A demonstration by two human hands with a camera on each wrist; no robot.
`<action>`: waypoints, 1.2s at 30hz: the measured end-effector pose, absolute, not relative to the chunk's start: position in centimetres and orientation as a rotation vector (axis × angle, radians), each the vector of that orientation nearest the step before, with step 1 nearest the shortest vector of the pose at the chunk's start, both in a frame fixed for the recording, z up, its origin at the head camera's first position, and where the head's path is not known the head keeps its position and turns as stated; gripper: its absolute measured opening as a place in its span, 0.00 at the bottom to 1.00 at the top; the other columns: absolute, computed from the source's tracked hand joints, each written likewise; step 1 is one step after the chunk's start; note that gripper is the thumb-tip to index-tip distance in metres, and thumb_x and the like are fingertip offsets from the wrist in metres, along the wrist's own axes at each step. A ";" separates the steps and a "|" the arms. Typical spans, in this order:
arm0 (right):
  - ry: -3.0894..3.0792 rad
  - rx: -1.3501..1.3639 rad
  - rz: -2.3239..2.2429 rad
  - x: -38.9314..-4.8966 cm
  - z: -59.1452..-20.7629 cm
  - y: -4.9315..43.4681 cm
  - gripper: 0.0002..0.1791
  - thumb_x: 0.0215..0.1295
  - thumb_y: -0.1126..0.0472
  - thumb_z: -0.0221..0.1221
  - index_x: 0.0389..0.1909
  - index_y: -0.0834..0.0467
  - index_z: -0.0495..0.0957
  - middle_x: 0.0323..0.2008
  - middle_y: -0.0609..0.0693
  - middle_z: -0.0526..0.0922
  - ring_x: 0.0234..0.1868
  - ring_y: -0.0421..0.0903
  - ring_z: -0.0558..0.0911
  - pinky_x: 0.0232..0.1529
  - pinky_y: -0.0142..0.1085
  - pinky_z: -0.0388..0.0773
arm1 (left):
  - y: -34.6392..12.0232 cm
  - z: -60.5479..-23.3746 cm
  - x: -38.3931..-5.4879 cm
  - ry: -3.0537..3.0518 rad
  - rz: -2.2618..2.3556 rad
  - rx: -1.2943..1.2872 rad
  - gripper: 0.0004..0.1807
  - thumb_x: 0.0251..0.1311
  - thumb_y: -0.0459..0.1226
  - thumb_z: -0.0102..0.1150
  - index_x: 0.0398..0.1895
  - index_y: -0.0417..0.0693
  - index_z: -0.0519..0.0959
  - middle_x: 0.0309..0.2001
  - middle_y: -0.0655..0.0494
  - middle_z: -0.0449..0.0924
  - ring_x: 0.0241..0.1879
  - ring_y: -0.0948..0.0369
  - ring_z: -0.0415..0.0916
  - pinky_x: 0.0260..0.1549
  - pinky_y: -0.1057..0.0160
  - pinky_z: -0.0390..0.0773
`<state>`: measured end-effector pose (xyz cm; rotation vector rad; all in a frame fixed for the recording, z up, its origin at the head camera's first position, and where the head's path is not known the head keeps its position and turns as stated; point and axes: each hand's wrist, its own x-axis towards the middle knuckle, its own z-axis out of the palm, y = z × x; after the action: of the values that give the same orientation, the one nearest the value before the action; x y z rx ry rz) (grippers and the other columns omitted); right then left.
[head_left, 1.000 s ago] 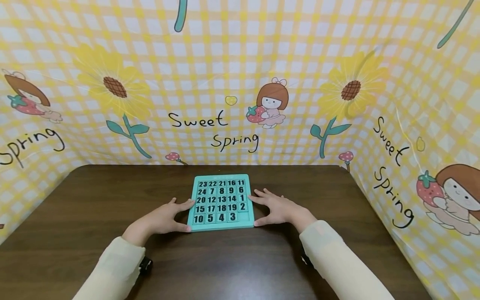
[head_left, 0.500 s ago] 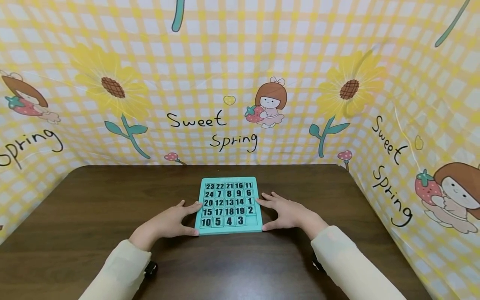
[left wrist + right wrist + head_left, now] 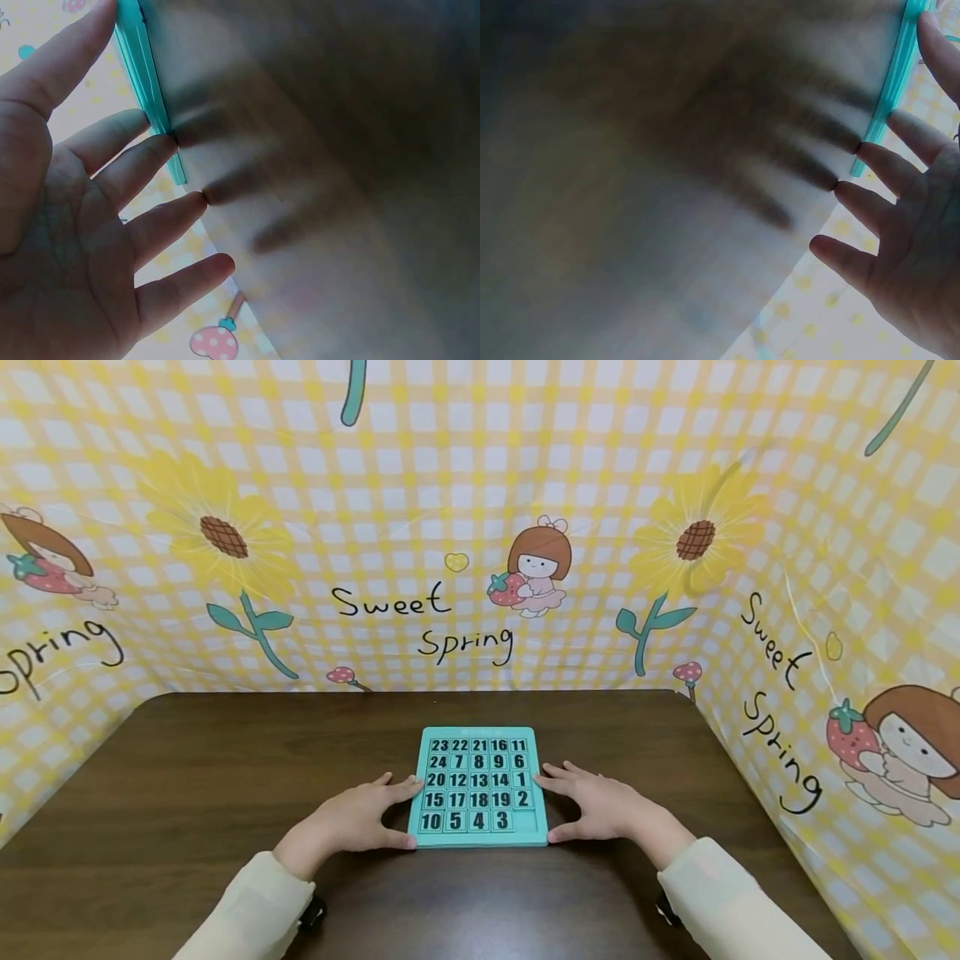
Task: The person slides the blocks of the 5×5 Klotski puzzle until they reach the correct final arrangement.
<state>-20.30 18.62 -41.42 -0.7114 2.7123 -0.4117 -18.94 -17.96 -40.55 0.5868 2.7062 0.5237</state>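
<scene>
A turquoise number slide puzzle point(image 3: 478, 839) lies flat on the table in the head view. Its black-numbered tiles fill the frame except for one gap at the near right corner. On its left side my left hand point(image 3: 352, 820) has the thumb and fingertips spread along the edge. My right hand point(image 3: 603, 807) touches the opposite edge in the same way. In the left wrist view the left fingers point(image 3: 139, 169) are nearly straight, some against the puzzle's side. The right fingers point(image 3: 889, 169) also look straight and spread in the right wrist view. The puzzle's underside is hidden.
The dark brown wooden table point(image 3: 480, 902) has a far edge point(image 3: 300, 695) just beyond the puzzle. A yellow checked cloth point(image 3: 405, 510) with flowers and printed words stands behind it and along the sides. Each wrist carries a black device point(image 3: 311, 912) below the sleeve.
The puzzle has slid rightward and toward me across the table, with both hands moving along at its sides. Its tiles keep the same arrangement.
</scene>
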 end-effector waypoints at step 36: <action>2.742 -0.948 -0.293 -20.5 -42.0 20.4 0.63 0.51 0.23 0.60 0.80 0.51 0.46 0.81 0.50 0.43 0.81 0.53 0.46 0.71 0.69 0.51 | -16.3 -40.1 -17.9 2.713 0.479 0.803 0.40 0.63 0.53 0.64 0.75 0.52 0.64 0.78 0.50 0.55 0.78 0.43 0.46 0.57 0.33 0.71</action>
<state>-20.46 20.39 -42.03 -0.9484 2.7420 -0.2929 -17.87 -16.28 -40.14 0.8030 2.7130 0.4792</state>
